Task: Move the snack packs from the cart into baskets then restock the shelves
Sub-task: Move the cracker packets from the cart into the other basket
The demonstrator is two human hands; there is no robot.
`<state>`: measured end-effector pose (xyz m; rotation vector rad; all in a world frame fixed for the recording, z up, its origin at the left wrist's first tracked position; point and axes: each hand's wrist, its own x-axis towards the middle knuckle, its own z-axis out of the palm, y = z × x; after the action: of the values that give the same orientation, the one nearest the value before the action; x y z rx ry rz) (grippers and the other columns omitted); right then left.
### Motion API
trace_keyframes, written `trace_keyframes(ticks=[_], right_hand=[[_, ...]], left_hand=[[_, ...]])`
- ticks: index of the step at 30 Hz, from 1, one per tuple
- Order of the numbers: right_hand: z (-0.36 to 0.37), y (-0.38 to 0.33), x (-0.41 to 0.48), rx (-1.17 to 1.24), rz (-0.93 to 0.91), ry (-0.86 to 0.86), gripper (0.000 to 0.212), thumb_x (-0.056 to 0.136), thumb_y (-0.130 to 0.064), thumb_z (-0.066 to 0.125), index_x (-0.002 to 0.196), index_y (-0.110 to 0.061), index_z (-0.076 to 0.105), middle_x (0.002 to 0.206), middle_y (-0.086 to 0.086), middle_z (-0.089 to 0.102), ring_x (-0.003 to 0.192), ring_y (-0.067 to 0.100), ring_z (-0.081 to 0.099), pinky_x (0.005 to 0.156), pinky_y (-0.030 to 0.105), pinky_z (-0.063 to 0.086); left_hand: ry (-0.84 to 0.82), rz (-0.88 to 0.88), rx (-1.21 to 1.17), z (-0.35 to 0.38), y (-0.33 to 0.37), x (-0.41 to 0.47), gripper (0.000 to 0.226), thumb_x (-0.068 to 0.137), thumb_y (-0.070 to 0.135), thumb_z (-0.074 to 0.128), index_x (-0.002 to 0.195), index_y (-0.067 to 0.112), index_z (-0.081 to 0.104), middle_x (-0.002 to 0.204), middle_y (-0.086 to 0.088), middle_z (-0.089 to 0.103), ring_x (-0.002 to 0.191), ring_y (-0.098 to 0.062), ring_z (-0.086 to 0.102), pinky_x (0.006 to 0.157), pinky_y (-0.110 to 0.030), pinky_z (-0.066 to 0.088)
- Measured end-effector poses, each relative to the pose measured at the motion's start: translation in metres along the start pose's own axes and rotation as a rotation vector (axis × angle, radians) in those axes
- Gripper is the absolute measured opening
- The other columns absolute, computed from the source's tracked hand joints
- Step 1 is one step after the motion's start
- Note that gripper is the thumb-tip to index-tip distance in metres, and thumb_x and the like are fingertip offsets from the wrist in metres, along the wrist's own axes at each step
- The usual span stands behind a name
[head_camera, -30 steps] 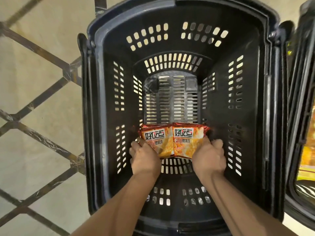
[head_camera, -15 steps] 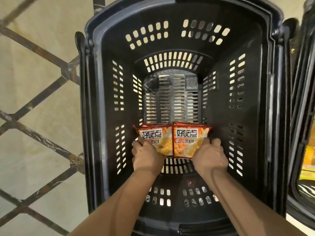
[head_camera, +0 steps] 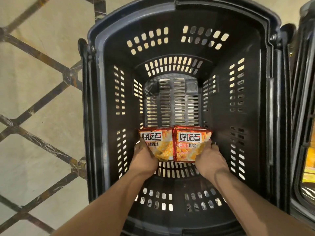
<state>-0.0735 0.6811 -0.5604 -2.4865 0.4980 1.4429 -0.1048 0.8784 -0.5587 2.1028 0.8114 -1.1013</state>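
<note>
As we look down from the head view into the black slotted basket, we see our left hand curled round the lower left corner of the left snack pack and our right hand gripping the lower right edge of the right snack pack. We count two packs, side by side and touching, low inside the basket. Each is red-edged, with bold dark characters on white above pictured yellow-orange snack pieces.
</note>
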Motion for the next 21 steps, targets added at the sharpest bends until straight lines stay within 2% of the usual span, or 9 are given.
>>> trace_keyframes(ticks=[3,7,11,13,16,18,20,21], right_hand=[[-0.007,-0.004,-0.002,0.006,0.034,-0.057,0.061,0.101,-0.013,0.04,0.156,0.0,0.016,0.149,0.019,0.039,0.131,0.034,0.049,0.105,0.039,0.042],[-0.014,-0.009,-0.019,-0.052,0.051,-0.037,0.066,0.103,-0.012,0.035,0.159,0.001,0.004,0.151,0.017,0.038,0.133,0.032,0.048,0.104,0.039,0.044],[-0.022,-0.007,-0.041,-0.038,-0.03,-0.021,0.066,0.103,-0.023,0.041,0.16,-0.009,0.01,0.148,0.012,0.041,0.129,0.029,0.051,0.103,0.038,0.047],[-0.029,-0.006,-0.058,-0.058,-0.084,-0.018,0.066,0.103,-0.026,0.044,0.161,-0.014,0.014,0.15,0.01,0.04,0.131,0.028,0.05,0.106,0.038,0.046],[-0.05,-0.006,-0.092,-0.118,-0.215,0.065,0.063,0.101,-0.027,0.051,0.157,-0.018,0.023,0.146,0.006,0.043,0.131,0.026,0.048,0.107,0.039,0.042],[-0.07,-0.007,-0.121,-0.169,-0.322,0.163,0.066,0.101,-0.03,0.051,0.158,-0.019,0.02,0.149,0.005,0.04,0.135,0.024,0.043,0.112,0.038,0.038],[-0.091,-0.01,-0.157,-0.228,-0.4,0.263,0.071,0.1,-0.034,0.051,0.16,-0.019,0.017,0.155,0.007,0.033,0.142,0.026,0.036,0.119,0.04,0.032],[-0.103,-0.011,-0.176,-0.272,-0.438,0.335,0.074,0.098,-0.035,0.056,0.16,-0.018,0.021,0.157,0.01,0.034,0.144,0.029,0.035,0.12,0.042,0.03]], left_hand=[[0.004,-0.005,0.031,-0.002,0.002,0.004,0.049,0.097,0.023,0.059,0.143,0.016,0.045,0.14,-0.007,0.054,0.13,-0.023,0.053,0.111,-0.042,0.047],[0.043,-0.047,0.088,-0.003,0.003,-0.006,0.046,0.099,0.022,0.056,0.143,0.013,0.049,0.148,-0.009,0.045,0.136,-0.025,0.043,0.117,-0.038,0.037],[0.016,-0.015,0.211,-0.009,0.009,-0.028,0.046,0.102,0.017,0.047,0.147,0.01,0.044,0.155,-0.012,0.035,0.143,-0.03,0.033,0.119,-0.041,0.032],[0.002,0.079,0.256,-0.019,0.016,-0.047,0.051,0.102,0.017,0.049,0.152,0.012,0.039,0.158,-0.01,0.032,0.147,-0.028,0.029,0.12,-0.04,0.031],[0.043,0.306,0.389,-0.045,0.034,-0.084,0.065,0.102,0.027,0.055,0.16,0.018,0.026,0.166,-0.006,0.022,0.153,-0.023,0.019,0.123,-0.039,0.026],[0.124,0.464,0.57,-0.065,0.051,-0.114,0.073,0.1,0.033,0.058,0.161,0.02,0.019,0.168,-0.006,0.017,0.155,-0.024,0.015,0.127,-0.042,0.019],[0.189,0.554,0.742,-0.088,0.071,-0.149,0.078,0.101,0.036,0.056,0.162,0.019,0.012,0.17,-0.009,0.011,0.157,-0.028,0.007,0.129,-0.048,0.011],[0.218,0.579,0.814,-0.099,0.082,-0.169,0.081,0.101,0.037,0.056,0.163,0.018,0.007,0.171,-0.011,0.005,0.158,-0.03,0.003,0.128,-0.052,0.005]])
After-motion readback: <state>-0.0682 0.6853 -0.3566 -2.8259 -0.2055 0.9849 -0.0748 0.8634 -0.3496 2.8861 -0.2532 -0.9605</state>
